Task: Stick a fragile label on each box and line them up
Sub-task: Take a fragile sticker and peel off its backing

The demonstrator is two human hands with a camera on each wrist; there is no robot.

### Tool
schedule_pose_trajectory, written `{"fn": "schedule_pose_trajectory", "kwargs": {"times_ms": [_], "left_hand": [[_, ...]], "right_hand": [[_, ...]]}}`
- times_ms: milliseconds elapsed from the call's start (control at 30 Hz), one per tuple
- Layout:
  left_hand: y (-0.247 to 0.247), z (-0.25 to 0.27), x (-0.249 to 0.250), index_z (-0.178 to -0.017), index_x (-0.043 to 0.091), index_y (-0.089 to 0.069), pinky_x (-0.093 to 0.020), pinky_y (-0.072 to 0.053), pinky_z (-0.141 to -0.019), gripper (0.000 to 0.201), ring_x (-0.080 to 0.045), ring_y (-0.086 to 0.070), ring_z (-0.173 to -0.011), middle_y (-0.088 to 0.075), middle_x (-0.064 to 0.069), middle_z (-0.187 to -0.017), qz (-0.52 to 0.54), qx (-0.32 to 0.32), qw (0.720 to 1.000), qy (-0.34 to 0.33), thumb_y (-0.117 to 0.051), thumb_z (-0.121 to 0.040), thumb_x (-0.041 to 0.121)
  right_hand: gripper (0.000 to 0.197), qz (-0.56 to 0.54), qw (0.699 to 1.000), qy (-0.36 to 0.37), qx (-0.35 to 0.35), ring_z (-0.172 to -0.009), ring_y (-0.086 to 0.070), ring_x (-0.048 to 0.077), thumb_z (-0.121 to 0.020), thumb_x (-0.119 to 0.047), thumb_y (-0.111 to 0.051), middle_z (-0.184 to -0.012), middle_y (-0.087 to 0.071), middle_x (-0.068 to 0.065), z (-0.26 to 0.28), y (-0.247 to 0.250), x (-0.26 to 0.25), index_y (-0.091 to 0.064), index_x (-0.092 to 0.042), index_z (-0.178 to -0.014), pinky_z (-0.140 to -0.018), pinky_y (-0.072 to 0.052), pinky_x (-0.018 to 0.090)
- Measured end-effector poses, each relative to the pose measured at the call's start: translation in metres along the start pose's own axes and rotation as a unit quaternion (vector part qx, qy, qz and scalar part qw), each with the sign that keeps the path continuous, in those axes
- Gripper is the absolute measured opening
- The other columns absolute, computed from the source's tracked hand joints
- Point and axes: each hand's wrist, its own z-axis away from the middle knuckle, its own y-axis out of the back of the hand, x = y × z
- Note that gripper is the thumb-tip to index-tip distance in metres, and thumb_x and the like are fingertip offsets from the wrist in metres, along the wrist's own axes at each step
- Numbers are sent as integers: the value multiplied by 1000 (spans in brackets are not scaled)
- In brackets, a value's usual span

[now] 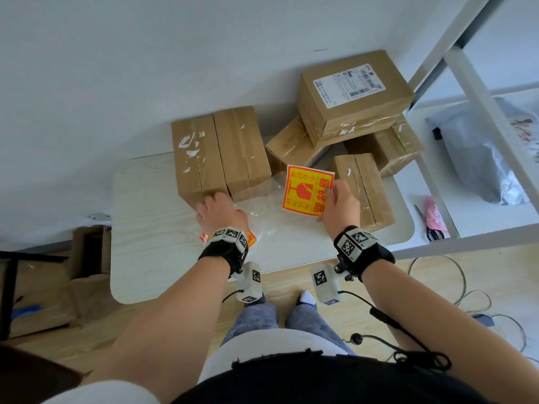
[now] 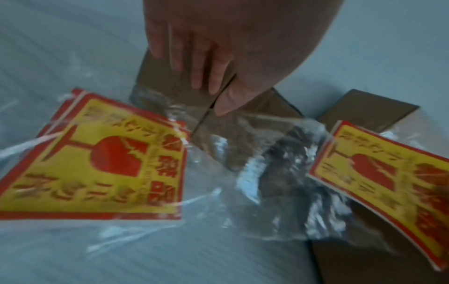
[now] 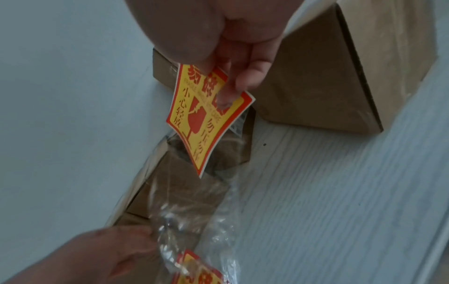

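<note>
Fragile label: a square yellow sticker with a red border, a red broken-goblet mark and red characters; it is held flat above the table, its goblet stem pointing toward the left hand's side.
Right hand: the label's right edge is pinched between thumb and fingertips.
Left hand: straight fingers are pressed against the near end of the left box; nothing is gripped.
Left box: brown corrugated cardboard, taped along its top, with torn white paper scraps on it; its long axis runs away from the person.
Second box: of the same cardboard, set touching the left box, side by side and parallel.
Small box: upright at the right of the table, just behind the right hand, its taped seam running away from the person.
Box pile: several more boxes are heaped at the far right, the top one bearing a white shipping label.
Label pack: more fragile stickers lie in a crinkled clear plastic bag beneath the left wrist.
Table: pale wood grain, with rounded corners.
Shelf: white metal, at the right; scissors and a grey bag are seen on it.
</note>
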Motion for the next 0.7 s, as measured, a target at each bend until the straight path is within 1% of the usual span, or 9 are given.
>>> {"fn": "schedule_pose_trajectory", "kwargs": {"times_ms": [100,167,233,300,400,467,533,600,700], "left_hand": [[10,5,18,-109,18,-61,-36,-43,-83,23,-25,-50,-104,-61,-3,-108,67,2,997,-44,-60,-86,19],[15,6,30,-103,22,-64,-35,-47,-79,17,-21,-52,-98,-63,3,-102,103,16,992,-74,-61,-87,19],[23,7,43,-102,24,-64,-31,-49,-77,13,-16,-57,-95,-65,6,-103,148,28,982,-116,-62,-89,21],[32,12,58,-110,22,-64,-24,-46,-77,16,-12,-60,-96,-66,7,-107,192,11,963,-188,-58,-95,24],[41,19,79,-120,22,-63,-21,-46,-82,26,-6,-60,-99,-67,10,-112,220,-65,932,-282,-53,-98,32],[40,21,90,-117,25,-65,-24,-50,-85,26,-6,-62,-99,-69,10,-111,221,-117,921,-299,-55,-97,37],[36,23,99,-111,24,-70,-29,-53,-85,24,-8,-65,-96,-71,7,-105,222,-148,916,-300,-59,-95,38],[34,28,107,-106,19,-73,-30,-54,-83,23,-12,-67,-93,-73,3,-99,236,-172,909,-297,-62,-94,35],[31,36,117,-103,14,-73,-29,-54,-80,21,-14,-69,-89,-74,-1,-96,251,-191,906,-282,-65,-93,31]], "right_hand": [[12,-2,1000,19,-6,-66,-69,20,-103,-25,-43,-84,-68,3,-2,1,1,-52,-20,-97,-64,-60,39],[11,-9,1000,19,-9,-69,-68,22,-102,-25,-46,-82,-68,3,-2,3,3,-55,-21,-98,-69,-60,42],[12,-17,1000,21,-9,-70,-68,21,-101,-26,-48,-81,-69,2,-2,7,5,-57,-20,-99,-71,-59,43],[15,-18,999,32,-14,-72,-67,19,-101,-27,-48,-81,-68,0,-1,13,5,-60,-18,-101,-72,-58,42],[19,-1,998,64,-29,-71,-61,18,-101,-28,-47,-77,-64,-5,2,24,4,-63,-18,-104,-65,-55,38],[21,13,996,79,-42,-72,-60,19,-101,-29,-47,-77,-63,-6,4,31,4,-64,-19,-109,-62,-51,33],[23,29,994,95,-42,-80,-61,21,-101,-29,-48,-89,-68,-1,4,38,6,-65,-19,-112,-67,-45,30],[23,35,993,108,-35,-88,-61,22,-100,-29,-50,-100,-69,2,3,45,9,-66,-20,-113,-70,-43,29],[22,43,992,114,-18,-91,-62,19,-98,-30,-51,-104,-67,-2,2,54,14,-66,-23,-112,-69,-42,28]]}}
